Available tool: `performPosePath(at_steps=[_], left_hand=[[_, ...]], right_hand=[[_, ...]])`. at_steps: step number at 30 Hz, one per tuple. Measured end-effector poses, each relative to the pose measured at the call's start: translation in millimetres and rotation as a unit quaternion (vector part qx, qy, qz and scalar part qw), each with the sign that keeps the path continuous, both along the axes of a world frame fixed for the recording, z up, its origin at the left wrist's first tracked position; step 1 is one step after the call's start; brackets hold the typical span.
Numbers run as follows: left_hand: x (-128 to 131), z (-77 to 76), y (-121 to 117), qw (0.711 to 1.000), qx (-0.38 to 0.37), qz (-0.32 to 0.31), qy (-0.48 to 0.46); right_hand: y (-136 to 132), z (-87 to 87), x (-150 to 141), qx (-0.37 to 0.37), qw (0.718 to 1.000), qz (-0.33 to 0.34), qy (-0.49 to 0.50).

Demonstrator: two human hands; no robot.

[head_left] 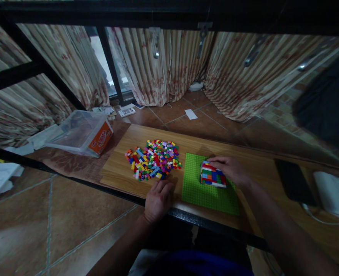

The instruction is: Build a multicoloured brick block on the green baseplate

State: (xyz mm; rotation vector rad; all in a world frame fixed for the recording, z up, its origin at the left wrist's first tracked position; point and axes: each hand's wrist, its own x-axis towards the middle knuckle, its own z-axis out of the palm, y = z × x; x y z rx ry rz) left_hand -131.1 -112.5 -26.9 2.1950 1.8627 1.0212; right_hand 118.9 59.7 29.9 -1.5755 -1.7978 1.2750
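Observation:
On the green baseplate [192, 188] stands a low, multicoloured structure of toy bricks [212, 176]. My right hand [229, 168] reaches over its upper right corner, fingers closed on the far edge. Part of the structure lies hidden under those fingers. Left of the plate, loose toy bricks [155, 159] in many colours lie in a spread pile. My left hand [159, 199] rests at the near table edge, just below the pile, with its fingers curled in. Whether anything is inside those fingers is hidden.
The wooden table [117, 168] has a dark near edge. A clear plastic bin [74, 132] with an orange label stands at the left. On the right lie a black phone [294, 182] and a white device [333, 193] with a cable. Striped curtains [169, 69] hang behind.

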Motion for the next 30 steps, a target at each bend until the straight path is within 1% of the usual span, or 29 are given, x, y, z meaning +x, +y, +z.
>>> performPosePath(at_steps=[8,13,17,20,22,25,27,30], left_hand=[[0,-1.1,-1,1.000,-0.008,-0.002,-0.003],[0,-0.9,-1,1.000,-0.004,0.000,-0.006],[0,0.5,-1,1.000,-0.001,-0.003,-0.003],[1,1.3,0,1.000,0.001,0.000,-0.004],[1,1.7,0,1.000,-0.001,0.003,-0.006],[2,2.2,1,1.000,-0.002,0.002,-0.005],[2,2.2,1,1.000,0.005,0.005,0.000],[3,1.3,1,1.000,0.016,0.008,0.009]], right_hand=[[0,1.3,0,-0.018,1.000,-0.001,0.004],[-2,0.2,-2,-0.004,1.000,-0.004,0.015],[-2,1.2,-3,0.005,1.000,-0.006,-0.020],[-2,2.3,-3,0.020,0.999,0.013,-0.036],[-6,3.8,-6,0.063,0.997,0.010,-0.052],[-19,7.7,-20,0.184,0.979,-0.007,-0.084],[-32,9.6,-37,0.254,0.962,0.027,-0.093],[-51,6.1,-66,0.305,0.938,0.104,-0.125]])
